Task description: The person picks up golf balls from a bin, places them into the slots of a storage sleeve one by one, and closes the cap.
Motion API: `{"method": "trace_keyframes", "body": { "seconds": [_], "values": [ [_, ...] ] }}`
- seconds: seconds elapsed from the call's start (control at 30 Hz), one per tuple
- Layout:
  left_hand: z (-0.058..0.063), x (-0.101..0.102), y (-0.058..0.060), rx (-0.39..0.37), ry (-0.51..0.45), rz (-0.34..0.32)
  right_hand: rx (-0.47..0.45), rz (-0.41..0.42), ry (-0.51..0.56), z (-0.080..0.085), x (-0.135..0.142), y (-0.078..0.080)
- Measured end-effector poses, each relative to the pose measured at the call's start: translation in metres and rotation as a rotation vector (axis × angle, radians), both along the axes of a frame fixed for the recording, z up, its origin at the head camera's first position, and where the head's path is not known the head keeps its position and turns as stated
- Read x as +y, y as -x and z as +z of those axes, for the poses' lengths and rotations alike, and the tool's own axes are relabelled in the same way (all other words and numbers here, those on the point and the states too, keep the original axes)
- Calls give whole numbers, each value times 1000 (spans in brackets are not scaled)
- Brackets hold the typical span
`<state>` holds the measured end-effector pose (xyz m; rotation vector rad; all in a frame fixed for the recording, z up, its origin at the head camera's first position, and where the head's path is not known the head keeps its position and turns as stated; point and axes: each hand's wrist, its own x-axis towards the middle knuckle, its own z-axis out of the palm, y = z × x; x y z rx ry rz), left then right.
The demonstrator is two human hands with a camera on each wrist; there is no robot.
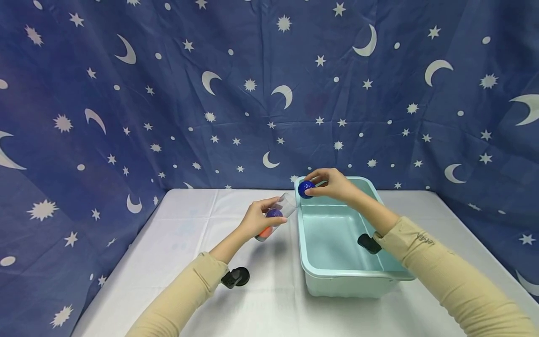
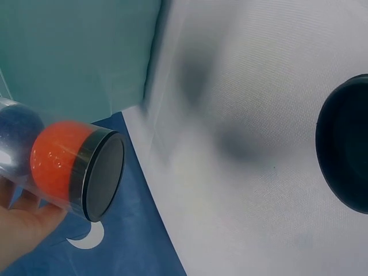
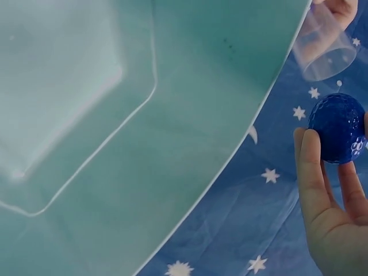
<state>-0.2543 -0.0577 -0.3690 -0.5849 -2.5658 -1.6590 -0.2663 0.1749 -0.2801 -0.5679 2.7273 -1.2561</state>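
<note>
My left hand (image 1: 255, 219) grips a clear plastic tube (image 1: 287, 204), tilted with its open mouth up and toward the right. Inside it, an orange ball (image 2: 57, 158) sits against the dark bottom cap (image 2: 103, 175), and a purple-blue ball (image 1: 274, 213) lies above that one. My right hand (image 1: 332, 185) pinches a shiny dark blue dimpled golf ball (image 3: 338, 127) between thumb and fingertips. This ball is near the tube's mouth, over the far left corner of a pale green plastic basin (image 1: 332, 234).
The basin stands on a white-covered table (image 1: 177, 234), right of the tube. A blue curtain (image 1: 236, 93) with moons and stars hangs behind and at the sides. Black wrist devices show under both sleeves (image 1: 185, 285).
</note>
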Motion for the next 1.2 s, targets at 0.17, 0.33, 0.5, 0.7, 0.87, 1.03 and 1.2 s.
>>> {"method": "trace_keyframes", "body": {
  "seconds": [0.17, 0.33, 0.5, 0.7, 0.87, 1.03, 1.2],
  "values": [
    [0, -1, -1, -11, 6, -2, -17, 15, 30, -1, -8, -3],
    [4, 1, -6, -15, 8, -8, 2, 37, 27, -3, -13, -4],
    [2, 3, -1, -2, 3, -24, 7, 39, 9, -4, -17, -5],
    [2, 2, -1, -4, 10, -21, 11, 82, 28, -5, -25, -7],
    [2, 1, -2, 9, 15, -25, 57, 104, 60, -4, -27, -8],
    [-2, -1, -2, -12, 6, -23, 64, 109, 48, -1, -27, -9],
    [-7, -2, -4, -15, -11, 6, 47, 119, 28, -2, -28, -12]
  ]
}}
